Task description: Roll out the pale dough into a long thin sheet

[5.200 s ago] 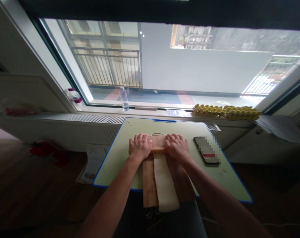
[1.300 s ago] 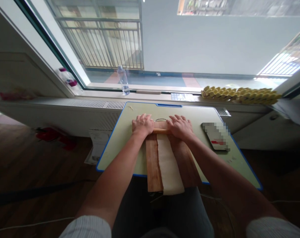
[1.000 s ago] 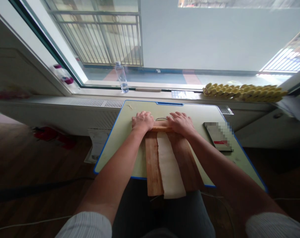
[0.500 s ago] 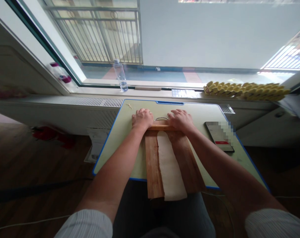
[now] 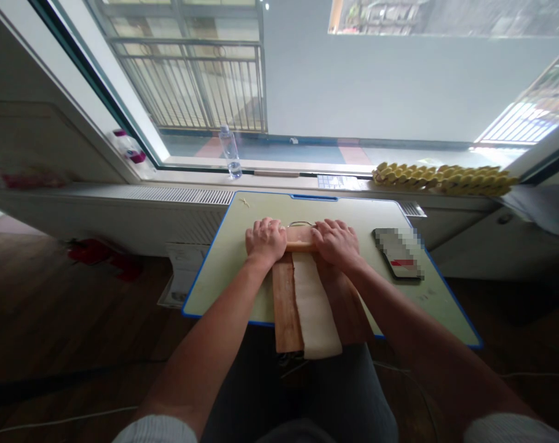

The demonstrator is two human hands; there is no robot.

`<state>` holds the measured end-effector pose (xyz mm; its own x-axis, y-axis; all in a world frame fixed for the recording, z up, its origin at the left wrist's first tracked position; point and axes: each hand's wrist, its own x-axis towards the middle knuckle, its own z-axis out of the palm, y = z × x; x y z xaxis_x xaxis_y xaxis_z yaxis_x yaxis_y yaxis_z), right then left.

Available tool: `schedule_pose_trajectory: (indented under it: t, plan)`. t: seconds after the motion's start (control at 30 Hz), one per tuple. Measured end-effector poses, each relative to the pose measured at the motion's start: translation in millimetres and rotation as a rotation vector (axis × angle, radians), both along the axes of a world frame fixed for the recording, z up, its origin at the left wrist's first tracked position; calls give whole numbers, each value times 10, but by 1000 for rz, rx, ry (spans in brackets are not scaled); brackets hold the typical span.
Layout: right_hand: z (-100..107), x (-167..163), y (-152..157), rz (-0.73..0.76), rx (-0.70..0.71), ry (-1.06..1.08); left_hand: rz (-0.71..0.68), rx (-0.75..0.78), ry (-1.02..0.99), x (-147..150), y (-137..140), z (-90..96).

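Both hands are curled over the ends of a wooden rolling pin, the left hand [image 5: 266, 240] and the right hand [image 5: 338, 242] each with fingers bent and partly closed around it. The rolling pin [image 5: 301, 247] lies crosswise on the far part of a wooden cutting board [image 5: 287, 307]. A long dough sheet [image 5: 315, 307] runs from the pin down the board and hangs past its near edge. Right of the board, a phone [image 5: 396, 253] rests on the blue-edged table [image 5: 228, 252]; beyond the board stand a clear plastic bottle [image 5: 230, 152] and yellow egg trays [image 5: 440, 179].
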<state>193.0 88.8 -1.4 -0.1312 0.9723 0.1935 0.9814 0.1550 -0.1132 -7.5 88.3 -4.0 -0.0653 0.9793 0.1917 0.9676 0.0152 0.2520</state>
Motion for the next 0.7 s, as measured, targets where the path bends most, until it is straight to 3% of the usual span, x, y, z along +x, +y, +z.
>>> schedule_pose_trajectory:
  t: [0.53,0.7]
  plan:
    - [-97,23,-908,-30,3,-14,-82,78,-29,-5,-1037,-81]
    - [-143,35,-949,-27,19,1,-87,79,-29,-5,-1105,-87]
